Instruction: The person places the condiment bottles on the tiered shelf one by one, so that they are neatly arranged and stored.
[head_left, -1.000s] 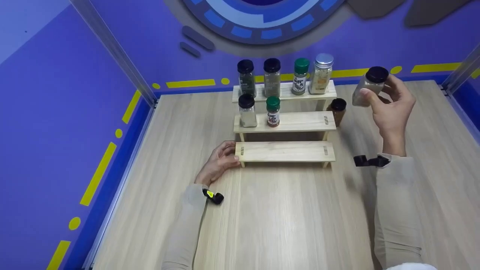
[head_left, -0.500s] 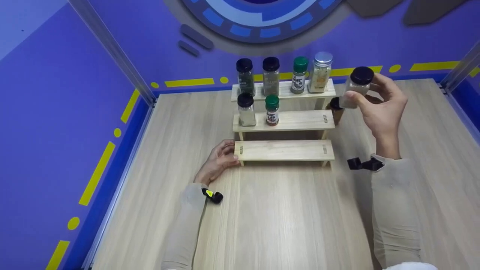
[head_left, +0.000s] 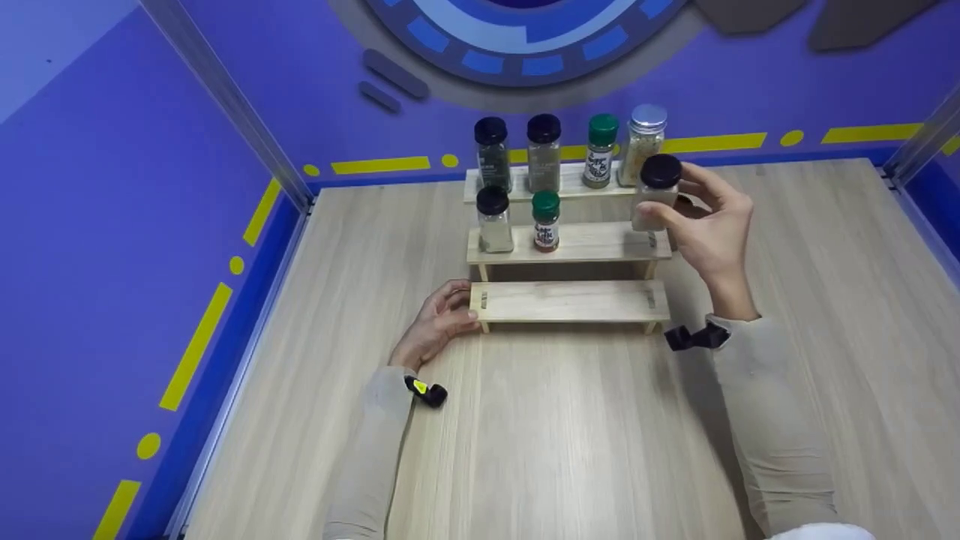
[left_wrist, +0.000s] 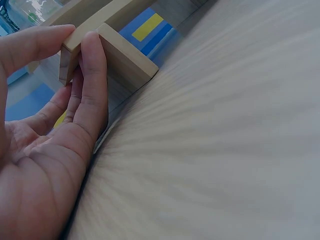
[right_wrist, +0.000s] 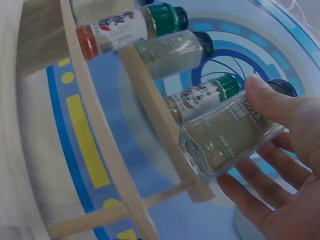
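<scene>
My right hand (head_left: pixel 712 229) grips a square glass spice bottle with a black lid (head_left: pixel 660 172), holding it above the right end of the middle shelf. "PEPPER" is legible on that bottle (right_wrist: pixel 225 132) in the right wrist view, where it tilts between thumb and fingers. At the lowest step of the three-tier wooden spice rack (head_left: pixel 570 302), my left hand (head_left: pixel 435 326) pinches the left end. The left wrist view shows its thumb and fingers around the board's end (left_wrist: pixel 70 60). On the middle shelf stand a clear black-lidded bottle (head_left: pixel 495 229) and a green-capped one (head_left: pixel 547 229).
The top shelf carries two black-lidded bottles (head_left: pixel 493 161) (head_left: pixel 544 161), a green-capped bottle (head_left: pixel 598 161) and a silver-lidded one (head_left: pixel 641 150). Behind the rack rises a blue-purple wall (head_left: pixel 420 142). The wooden table (head_left: pixel 555 435) spreads around the rack.
My right hand has carried the pepper bottle leftward and slightly down, from right of the rack to over the middle shelf. It now hides the brown bottle beside the rack. My left hand stays put.
</scene>
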